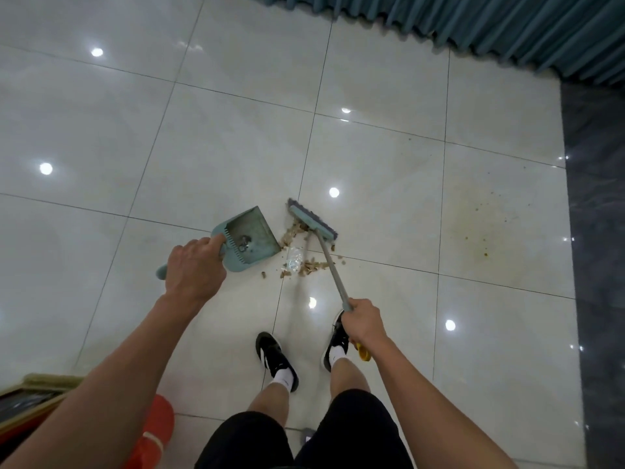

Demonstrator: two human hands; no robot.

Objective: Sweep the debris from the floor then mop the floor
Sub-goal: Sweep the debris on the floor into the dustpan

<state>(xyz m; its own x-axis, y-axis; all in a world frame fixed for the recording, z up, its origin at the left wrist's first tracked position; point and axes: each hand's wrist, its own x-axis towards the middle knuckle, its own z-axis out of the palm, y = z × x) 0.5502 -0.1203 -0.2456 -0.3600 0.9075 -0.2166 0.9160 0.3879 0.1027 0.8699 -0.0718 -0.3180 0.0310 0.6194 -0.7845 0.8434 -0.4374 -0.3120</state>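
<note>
If you leave the dustpan [248, 236] lip raised, debris [297, 252] at its 3 o'clock may slide beneath. Your left hand [194, 269] grips the dustpan handle, forearm extended. Your right hand [363, 321] grips the broom [313, 223] shaft, head beyond the pile at 1 o'clock.

1. The left hand [194, 269] is seen left of the frame's centre, its fingers curled around a handle, the bare forearm stretched up from the lower left.
2. The right hand [363, 321] is held lower, right of centre, closed around a thin pole, the arm extended from the lower right corner.
</note>
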